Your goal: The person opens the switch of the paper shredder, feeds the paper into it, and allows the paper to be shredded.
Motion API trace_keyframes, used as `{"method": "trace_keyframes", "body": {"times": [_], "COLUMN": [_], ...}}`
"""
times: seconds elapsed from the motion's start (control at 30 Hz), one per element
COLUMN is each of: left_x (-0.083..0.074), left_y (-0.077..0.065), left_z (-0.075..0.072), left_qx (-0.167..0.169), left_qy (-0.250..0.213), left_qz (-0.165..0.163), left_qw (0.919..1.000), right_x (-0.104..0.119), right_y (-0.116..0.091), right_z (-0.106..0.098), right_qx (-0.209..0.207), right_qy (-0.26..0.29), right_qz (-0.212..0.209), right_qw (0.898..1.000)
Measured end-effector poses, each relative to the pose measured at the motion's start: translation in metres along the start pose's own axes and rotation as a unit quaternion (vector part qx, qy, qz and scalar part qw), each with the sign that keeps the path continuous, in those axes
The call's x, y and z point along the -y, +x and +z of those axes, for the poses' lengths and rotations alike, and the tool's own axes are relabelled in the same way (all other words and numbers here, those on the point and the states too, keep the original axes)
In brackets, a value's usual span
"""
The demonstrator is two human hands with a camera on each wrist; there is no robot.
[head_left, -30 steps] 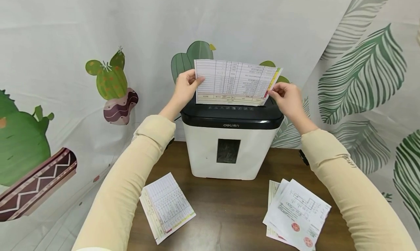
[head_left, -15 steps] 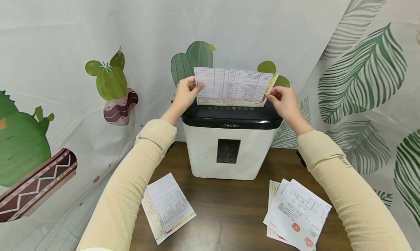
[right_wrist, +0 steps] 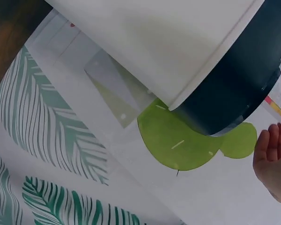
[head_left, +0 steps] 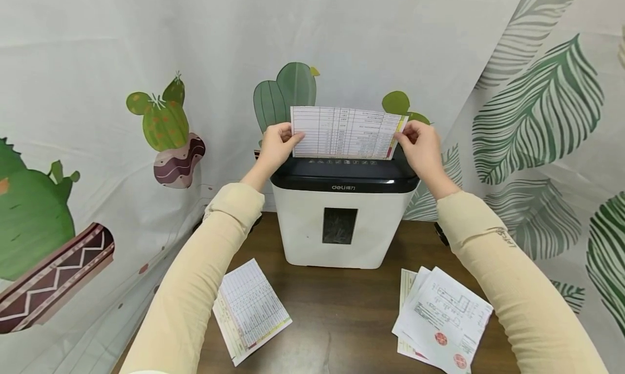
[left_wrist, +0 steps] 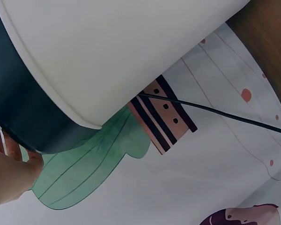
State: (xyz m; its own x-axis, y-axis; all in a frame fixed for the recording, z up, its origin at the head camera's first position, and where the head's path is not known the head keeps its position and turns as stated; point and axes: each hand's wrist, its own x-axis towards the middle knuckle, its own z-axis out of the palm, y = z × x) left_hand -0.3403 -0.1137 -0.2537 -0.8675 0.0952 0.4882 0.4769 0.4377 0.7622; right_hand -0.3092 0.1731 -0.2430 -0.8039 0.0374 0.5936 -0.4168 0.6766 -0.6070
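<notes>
A printed table sheet (head_left: 344, 132) stands upright in the slot of a white paper shredder (head_left: 303, 222) with a black top. Its lower edge is hidden inside the slot. My left hand (head_left: 276, 149) pinches the sheet's left edge, thumb in front and fingers behind. On the other side, my right hand (head_left: 423, 150) pinches the right edge beside its coloured strip. The left wrist view catches the fingers of my left hand (left_wrist: 14, 164) by the shredder's dark rim. In the right wrist view, my right hand (right_wrist: 274, 159) is near the sheet's red and yellow edge.
On the brown table (head_left: 332, 319), a printed sheet (head_left: 254, 309) lies at front left. A fanned stack of papers (head_left: 446, 314) with red stamps lies at front right. Behind the shredder hangs a patterned curtain (head_left: 215, 54). A black cord (left_wrist: 215, 111) runs from the shredder.
The sheet has sunk lower into the shredder slot, showing less of its height. Both hands have followed it slightly downward, and the right hand has shifted a little inward.
</notes>
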Motion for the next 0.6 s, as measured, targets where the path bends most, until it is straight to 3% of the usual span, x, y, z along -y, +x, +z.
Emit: {"method": "trace_keyframes", "body": {"times": [0.2, 0.43, 0.6], "left_x": [0.0038, 0.0043, 0.0019], "left_y": [-0.0028, -0.0018, -0.0012], "left_z": [-0.0004, -0.0034, -0.0031], "left_qx": [-0.002, -0.05, -0.051], "left_qy": [0.006, -0.023, -0.014], "left_qz": [-0.017, -0.005, -0.005], "left_qw": [0.9998, 0.9985, 0.9986], "right_x": [-0.0018, -0.0026, -0.004], "right_y": [-0.0012, -0.0023, -0.0019], "right_z": [0.0031, 0.0068, 0.0086], "right_qx": [0.008, 0.026, 0.034], "right_qy": [-0.031, -0.035, -0.041], "right_qz": [0.005, 0.004, 0.008], "right_qw": [0.999, 0.999, 0.999]}}
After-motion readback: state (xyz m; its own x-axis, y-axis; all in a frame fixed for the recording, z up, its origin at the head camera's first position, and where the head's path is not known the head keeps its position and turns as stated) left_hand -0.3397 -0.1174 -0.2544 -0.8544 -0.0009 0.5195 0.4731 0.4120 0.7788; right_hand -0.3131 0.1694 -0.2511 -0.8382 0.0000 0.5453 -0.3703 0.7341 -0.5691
